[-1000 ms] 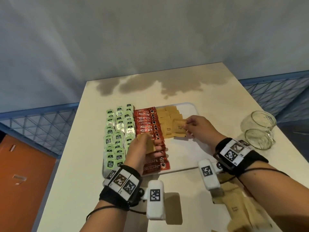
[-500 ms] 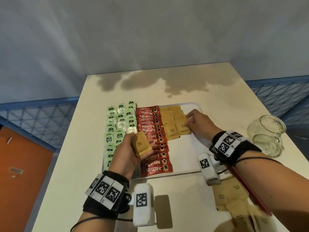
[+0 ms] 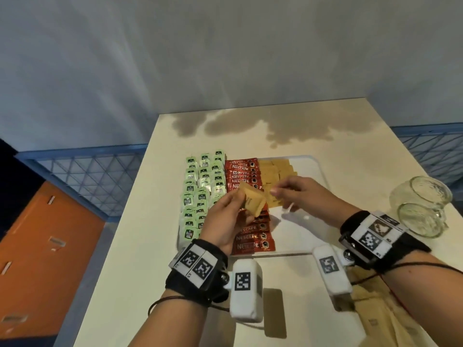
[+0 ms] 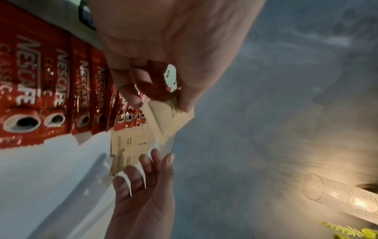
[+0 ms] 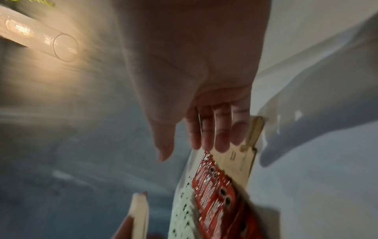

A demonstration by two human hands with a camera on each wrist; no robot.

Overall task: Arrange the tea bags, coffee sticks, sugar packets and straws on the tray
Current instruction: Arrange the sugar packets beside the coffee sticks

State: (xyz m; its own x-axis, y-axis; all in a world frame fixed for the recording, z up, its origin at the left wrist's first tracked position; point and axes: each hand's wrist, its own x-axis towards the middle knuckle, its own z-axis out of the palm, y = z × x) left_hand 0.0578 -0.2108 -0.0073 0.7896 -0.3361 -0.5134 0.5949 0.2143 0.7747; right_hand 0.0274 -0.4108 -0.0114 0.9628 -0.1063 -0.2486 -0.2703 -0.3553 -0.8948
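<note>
Table (image 3: 338, 151) carries white tray (image 3: 317, 171): green tea bags (image 3: 200, 191) left, red coffee sticks (image 3: 241, 171) middle, brown sugar packets (image 3: 271, 169) beside them. Glass jar (image 3: 421, 206) lies right of tray. Your left hand (image 3: 225, 221) pinches small packet stack (image 3: 253, 202) above coffee sticks. Your right hand (image 3: 298, 195), fingers straight and relaxed, reaches toward stack, grips nothing.

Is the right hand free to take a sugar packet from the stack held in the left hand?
Probably yes: right hand is open, holds nothing, close beside left hand's sugar packets, nothing between.
</note>
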